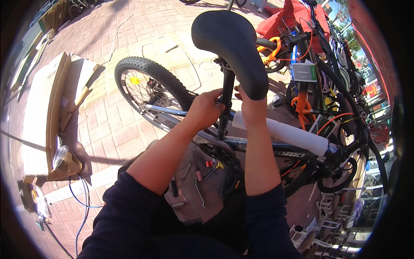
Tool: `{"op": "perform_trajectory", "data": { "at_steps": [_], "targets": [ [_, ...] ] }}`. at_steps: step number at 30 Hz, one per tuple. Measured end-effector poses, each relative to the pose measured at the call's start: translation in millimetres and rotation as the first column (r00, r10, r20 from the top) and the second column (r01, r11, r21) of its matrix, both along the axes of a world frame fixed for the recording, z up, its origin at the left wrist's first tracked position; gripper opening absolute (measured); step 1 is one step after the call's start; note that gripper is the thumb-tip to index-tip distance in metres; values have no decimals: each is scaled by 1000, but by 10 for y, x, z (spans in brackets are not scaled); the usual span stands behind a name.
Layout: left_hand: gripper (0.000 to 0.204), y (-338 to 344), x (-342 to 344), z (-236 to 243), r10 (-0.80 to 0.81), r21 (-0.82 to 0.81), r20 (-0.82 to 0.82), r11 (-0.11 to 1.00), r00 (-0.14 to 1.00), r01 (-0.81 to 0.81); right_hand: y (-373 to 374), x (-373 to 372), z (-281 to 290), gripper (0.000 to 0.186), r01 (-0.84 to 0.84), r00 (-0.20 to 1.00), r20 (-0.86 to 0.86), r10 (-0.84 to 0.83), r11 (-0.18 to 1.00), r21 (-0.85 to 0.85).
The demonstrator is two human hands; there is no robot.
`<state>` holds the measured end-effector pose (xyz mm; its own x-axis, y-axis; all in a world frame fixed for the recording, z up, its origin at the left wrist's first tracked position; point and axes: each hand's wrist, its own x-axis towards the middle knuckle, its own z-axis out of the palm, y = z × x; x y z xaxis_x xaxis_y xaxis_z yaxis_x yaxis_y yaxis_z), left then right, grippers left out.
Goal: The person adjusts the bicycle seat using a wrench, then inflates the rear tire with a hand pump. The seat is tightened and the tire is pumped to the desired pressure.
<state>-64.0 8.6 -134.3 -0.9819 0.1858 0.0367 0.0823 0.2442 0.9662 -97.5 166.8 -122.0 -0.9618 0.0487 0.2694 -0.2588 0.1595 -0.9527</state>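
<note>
A black bicycle saddle sits on a black seat post in a dark bicycle frame. My left hand is closed around the lower seat post near its clamp, thumb against the tube. My right hand is just right of the post, beneath the saddle's nose, with curled fingers partly hidden; I cannot make out what they grip. A white padded sleeve wraps a frame tube. The rear wheel lies beyond my left hand. Small tools lie on the ground below.
Flattened cardboard lies at the left beside cables. Several bicycles with orange forks crowd the right side, with red fabric behind them. Light brick paving surrounds the bicycle.
</note>
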Motion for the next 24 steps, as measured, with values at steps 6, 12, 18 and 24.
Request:
{"op": "perform_trajectory", "data": {
  "at_steps": [6,12,18,24],
  "targets": [
    [39,-146,-24,-68,30,-128,63,992,998,-22,70,-235,-297,14,-81,859,504,88,996,-36],
    [35,-328,-42,51,-206,109,559,978,803,176,267,-497,-289,18,-270,653,722,230,961,-62],
    [29,-313,-36,-56,-191,273,589,962,785,29,14,-413,1,19,-266,614,781,115,961,68],
    [30,-319,-108,-191,-117,-116,52,986,992,122,-57,-313,154,20,-267,614,781,117,962,66]
  ]
}}
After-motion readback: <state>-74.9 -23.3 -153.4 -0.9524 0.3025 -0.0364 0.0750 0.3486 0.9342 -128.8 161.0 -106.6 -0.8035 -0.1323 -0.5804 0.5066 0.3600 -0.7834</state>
